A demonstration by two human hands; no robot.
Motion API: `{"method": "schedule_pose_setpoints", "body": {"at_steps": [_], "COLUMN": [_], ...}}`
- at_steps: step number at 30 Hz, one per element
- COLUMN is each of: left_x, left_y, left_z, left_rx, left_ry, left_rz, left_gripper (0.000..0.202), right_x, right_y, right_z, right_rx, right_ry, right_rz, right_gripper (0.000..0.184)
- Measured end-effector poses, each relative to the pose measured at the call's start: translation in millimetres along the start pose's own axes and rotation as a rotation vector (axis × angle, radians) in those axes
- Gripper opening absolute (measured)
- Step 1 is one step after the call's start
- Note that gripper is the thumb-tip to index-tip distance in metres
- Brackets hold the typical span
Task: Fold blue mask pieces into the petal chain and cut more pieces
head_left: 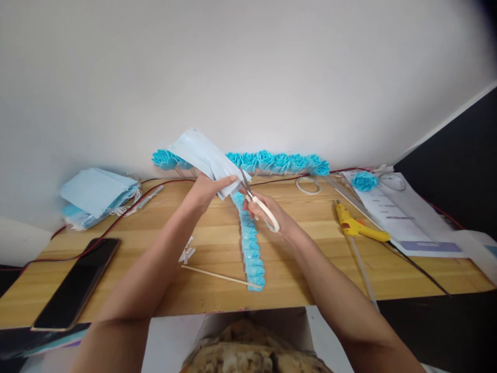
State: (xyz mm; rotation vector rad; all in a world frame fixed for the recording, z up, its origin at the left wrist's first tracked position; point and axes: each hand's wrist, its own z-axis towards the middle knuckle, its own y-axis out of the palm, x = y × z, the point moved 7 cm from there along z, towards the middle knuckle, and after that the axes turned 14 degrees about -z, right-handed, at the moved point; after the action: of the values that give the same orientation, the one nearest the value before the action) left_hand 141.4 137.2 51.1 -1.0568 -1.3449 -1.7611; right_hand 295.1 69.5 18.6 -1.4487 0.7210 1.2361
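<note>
My left hand (pixel 209 190) is closed on a pale blue face mask (pixel 204 154), held up above the table with its far end pointing to the upper left. In my right hand (pixel 267 207) is a pair of white-handled scissors (pixel 264 211), whose blades meet the mask's near right edge. Beneath both hands a row of folded blue pieces (pixel 251 248) runs down the table toward me. A thin wooden stick (pixel 217 275) lies with its right end over that row. Small white scraps (pixel 187 253) rest left of it.
Several blue fabric flowers (pixel 267 161) line the wall. On the left are a mask stack (pixel 97 191) and a phone (pixel 77 284), with a red-black cable (pixel 128 207) crossing. A yellow glue gun (pixel 359 228), a tape ring (pixel 308 185), papers (pixel 404 220) and another flower (pixel 365 181) lie right.
</note>
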Motion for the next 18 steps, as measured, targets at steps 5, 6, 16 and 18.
{"method": "schedule_pose_setpoints", "body": {"at_steps": [5,6,16,18], "left_x": [4.0,4.2,6.0,4.1], "left_y": [0.3,0.7,1.2,2.2], "left_z": [-1.7,-2.0,-2.1,-1.8], "left_rx": [-0.016,-0.024,-0.014,-0.030], "left_ry": [-0.001,-0.005,-0.024,-0.033], "left_rz": [0.031,0.042,0.039,0.039], "left_gripper": [0.054,0.054,0.047,0.045], "right_x": [-3.6,-3.5,-4.7,-6.4], "right_y": [0.7,1.0,2.3,3.0], "right_z": [-1.6,-1.5,-2.1,-2.5], "right_rx": [-0.010,-0.013,-0.029,-0.045], "right_ry": [0.021,0.021,-0.005,-0.014], "right_rz": [0.022,0.025,0.009,0.019], "right_gripper": [0.068,0.069,0.064,0.062]}}
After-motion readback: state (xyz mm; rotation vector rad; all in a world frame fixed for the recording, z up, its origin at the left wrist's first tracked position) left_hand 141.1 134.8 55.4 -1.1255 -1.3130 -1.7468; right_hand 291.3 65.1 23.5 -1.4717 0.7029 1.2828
